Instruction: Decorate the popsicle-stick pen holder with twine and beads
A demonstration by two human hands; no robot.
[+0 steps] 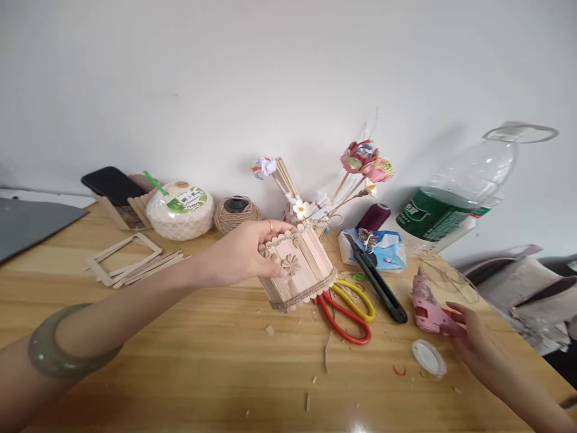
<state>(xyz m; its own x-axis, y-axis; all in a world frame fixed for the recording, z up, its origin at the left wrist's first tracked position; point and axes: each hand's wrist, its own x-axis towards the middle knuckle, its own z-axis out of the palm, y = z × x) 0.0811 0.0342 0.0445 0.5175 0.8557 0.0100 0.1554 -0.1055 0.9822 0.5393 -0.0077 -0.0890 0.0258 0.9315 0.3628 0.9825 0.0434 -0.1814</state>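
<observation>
Your left hand [246,252] wraps the tilted popsicle-stick holder [297,267] at the table's middle, fingers closed around its side. Your right hand [478,343], fingers loosely spread, touches the pink glue gun [428,310] near right.

Print on the bottle label [426,218] is too small to read

1 stick holder [297,267], 2 scissors [349,307], 1 utility knife [376,278], 1 glue gun [428,310], 1 twine ball [237,214], 1 bottle [455,195], 1 lid [428,356].
</observation>
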